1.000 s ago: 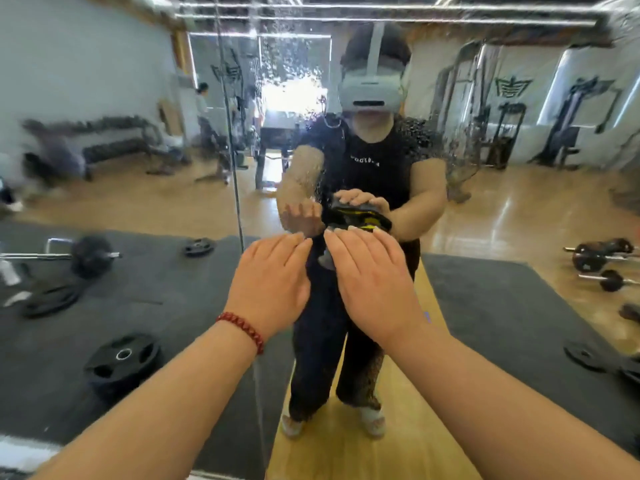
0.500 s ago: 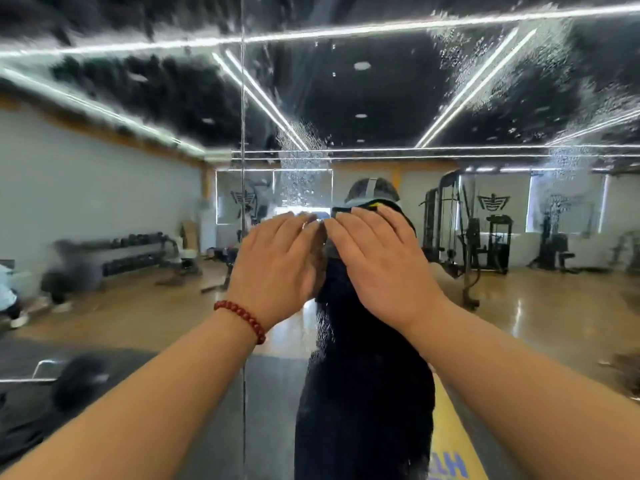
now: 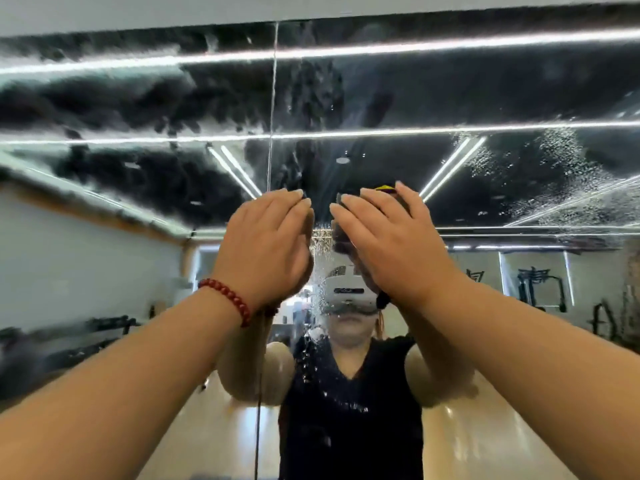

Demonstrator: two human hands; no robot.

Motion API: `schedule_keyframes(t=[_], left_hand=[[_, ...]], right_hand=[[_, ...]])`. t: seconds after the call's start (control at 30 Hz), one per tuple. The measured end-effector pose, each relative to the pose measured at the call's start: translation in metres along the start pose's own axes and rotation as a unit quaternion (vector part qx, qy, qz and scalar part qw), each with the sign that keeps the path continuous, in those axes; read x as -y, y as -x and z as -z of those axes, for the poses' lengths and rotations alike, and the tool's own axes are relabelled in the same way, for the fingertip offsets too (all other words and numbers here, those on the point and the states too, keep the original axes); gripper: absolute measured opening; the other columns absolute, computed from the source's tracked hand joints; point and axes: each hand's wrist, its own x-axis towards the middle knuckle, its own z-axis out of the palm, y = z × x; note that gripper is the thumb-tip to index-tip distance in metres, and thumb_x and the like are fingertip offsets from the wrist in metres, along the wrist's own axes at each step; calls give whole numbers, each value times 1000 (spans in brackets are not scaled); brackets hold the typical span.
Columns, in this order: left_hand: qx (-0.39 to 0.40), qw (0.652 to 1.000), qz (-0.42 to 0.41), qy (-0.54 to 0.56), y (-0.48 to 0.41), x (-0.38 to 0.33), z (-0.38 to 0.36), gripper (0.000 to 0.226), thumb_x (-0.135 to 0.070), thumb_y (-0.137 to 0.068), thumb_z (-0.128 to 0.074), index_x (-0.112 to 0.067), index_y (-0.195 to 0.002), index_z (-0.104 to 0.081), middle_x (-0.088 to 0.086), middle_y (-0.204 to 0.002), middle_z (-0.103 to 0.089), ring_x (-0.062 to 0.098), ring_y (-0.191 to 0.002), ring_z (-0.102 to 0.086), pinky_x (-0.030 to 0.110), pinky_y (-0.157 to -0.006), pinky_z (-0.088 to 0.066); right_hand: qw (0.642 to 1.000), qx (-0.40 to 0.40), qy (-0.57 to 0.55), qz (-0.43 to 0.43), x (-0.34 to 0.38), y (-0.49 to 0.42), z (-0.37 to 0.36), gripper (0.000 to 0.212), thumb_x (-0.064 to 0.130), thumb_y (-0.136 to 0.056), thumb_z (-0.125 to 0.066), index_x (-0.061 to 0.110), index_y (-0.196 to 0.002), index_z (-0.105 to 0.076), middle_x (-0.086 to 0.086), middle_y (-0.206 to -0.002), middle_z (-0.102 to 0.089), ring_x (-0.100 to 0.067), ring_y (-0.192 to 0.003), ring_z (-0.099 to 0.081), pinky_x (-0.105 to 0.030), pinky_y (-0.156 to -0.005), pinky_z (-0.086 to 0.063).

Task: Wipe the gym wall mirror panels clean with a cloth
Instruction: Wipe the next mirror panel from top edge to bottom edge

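The big wall mirror (image 3: 485,98) fills almost the whole view. It is made of panels, and a thin seam (image 3: 273,98) runs up and down where two panels meet. The glass is wet. Water drops and misty smears (image 3: 554,157) sit high up on it, and a trail of drops (image 3: 317,271) runs down the middle. In the glass there is a dark ceiling with long bright light strips (image 3: 346,51), a shiny wood floor (image 3: 485,438), and the person wearing a black top (image 3: 349,410) and a white headset (image 3: 349,292).

Two bare arms reach up to the mirror from the bottom corners. The left hand (image 3: 266,244) is held flat with the fingers straight and close together. It is right by the seam, and it holds nothing. A red bead bracelet (image 3: 228,299) goes around the left wrist.

The right hand (image 3: 388,244) is just beside the left one. Its fingers are straight too, and they press a dark cloth (image 3: 341,237) flat against the glass. Most of the cloth hides under the palm and fingers. A dark edge peeks out on the thumb side, and a small yellow bit (image 3: 386,187) shows above the fingertips (image 3: 367,194). The cloth is on the panel to the right of the seam, high up, above the headset in the glass.
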Motion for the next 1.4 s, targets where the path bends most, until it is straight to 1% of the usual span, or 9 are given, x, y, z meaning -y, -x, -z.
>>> schedule_keyframes(t=[0.13,0.2,0.3,0.37,0.53,0.7,0.87,1.13,1.4], left_hand=[[-21,1000,-21,-6,-24,19,1,50,-29,-87,-42,-4,-124,-63,13,-126,-64,31,-118,-58,46,-100,-44],[-23,999,-29,-1,-32,29,-1,48,-29,-87,-44,-3,-124,-63,13,-126,-64,31,-117,-59,45,-99,-45],[-18,999,-44,2,-42,44,-5,48,-29,-87,-46,-3,-124,-63,14,-127,-63,32,-118,-58,47,-100,-46],[-19,998,-51,-7,-52,55,-7,50,-31,-87,-45,-2,-124,-63,14,-125,-63,32,-116,-58,47,-99,-46],[-7,999,-35,-7,-93,83,-5,59,-43,-87,-38,-7,-128,-60,11,-132,-60,30,-121,-54,48,-101,-43],[-17,1000,-23,2,-119,94,-10,67,-52,-85,-34,-15,-137,-52,5,-141,-52,26,-129,-46,45,-109,-33],[-12,1000,-22,-8,-140,106,-9,75,-61,-86,-28,-18,-147,-42,2,-151,-42,23,-138,-36,45,-113,-30],[16,1000,-13,-11,-184,132,-11,68,-54,-97,-34,-22,-155,-23,-3,-163,-18,19,-149,-15,39,-120,-14],[21,1000,-11,-13,-184,131,-12,71,-60,-95,-21,-23,-156,-20,-6,-163,-17,14,-149,-14,37,-121,-14]], right_hand=[[995,101,-11,-19,-3,-40,-6,63,26,-90,-67,25,-148,-42,-3,-150,-47,-32,-133,-48,-62,-107,-35],[989,145,-17,-23,-3,-50,-6,57,39,-97,-49,29,-152,-34,0,-157,-37,-31,-141,-38,-60,-113,-28],[982,181,-43,-24,-4,-48,-8,67,60,-94,-11,35,-156,-12,8,-164,-9,-21,-152,-10,-52,-119,-3],[982,169,-72,-29,-5,-48,-8,70,59,-90,-4,35,-156,-7,10,-163,-3,-18,-152,-3,-45,-119,5],[983,74,-141,-88,-19,-89,-11,60,42,-99,-29,18,-154,-32,-1,-158,-34,-21,-148,-27,-34,-120,-11],[977,60,-150,-140,-45,-143,-21,54,37,-105,-38,24,-156,-26,4,-162,-25,-15,-151,-16,-35,-121,-5],[978,63,-139,-145,-72,-175,-25,49,40,-104,-38,24,-150,-39,4,-159,-32,-18,-147,-24,-39,-121,-16],[976,88,-148,-136,-83,-209,-26,53,43,-105,-36,25,-155,-29,6,-164,-18,-13,-152,-10,-32,-119,-11],[971,91,-192,-109,-100,-217,-27,47,40,-104,-43,36,-150,-37,19,-160,-25,-2,-148,-12,-22,-115,-12]])
